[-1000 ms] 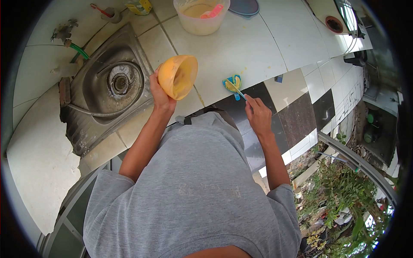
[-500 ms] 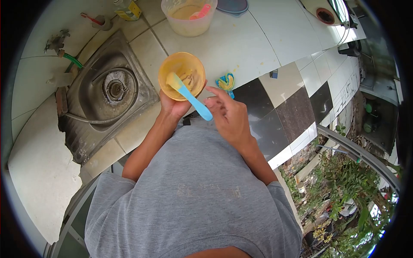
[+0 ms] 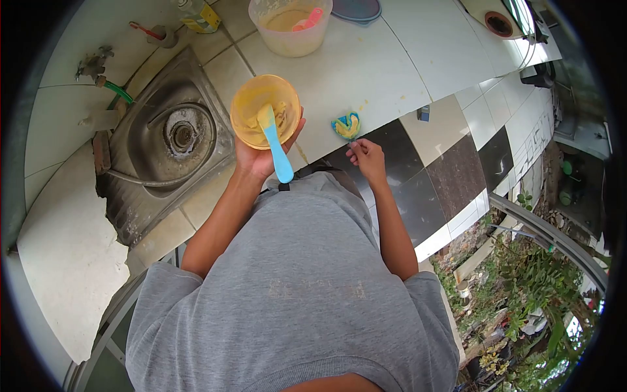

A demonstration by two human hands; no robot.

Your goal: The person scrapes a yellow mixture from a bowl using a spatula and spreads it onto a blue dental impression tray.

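My left hand [image 3: 256,161] is wrapped round a yellow mixing bowl [image 3: 245,108] from below, over the counter's front edge. Leaning in the bowl is a blue spatula [image 3: 278,154], its blade coated in pale yellow paste and its handle sticking out over the rim towards me. More paste is smeared on the bowl's inside. To the right, my right hand [image 3: 368,161] pinches the short handle of a blue dental impression tray [image 3: 337,128] at the counter's edge. Yellow paste fills the tray's horseshoe-shaped trough.
A steel sink [image 3: 140,134] with a coiled hose lies at left. At the back stand a translucent tub [image 3: 287,44] with a pink scoop [image 3: 309,21], a blue lid [image 3: 358,9] and a bottle [image 3: 199,16]. Dark and light floor tiles [image 3: 457,170] show beyond the counter.
My right hand has moved away from the spatula to the right and taken hold of the tray's handle. The bowl has shifted slightly left, and the spatula's handle has swung left.
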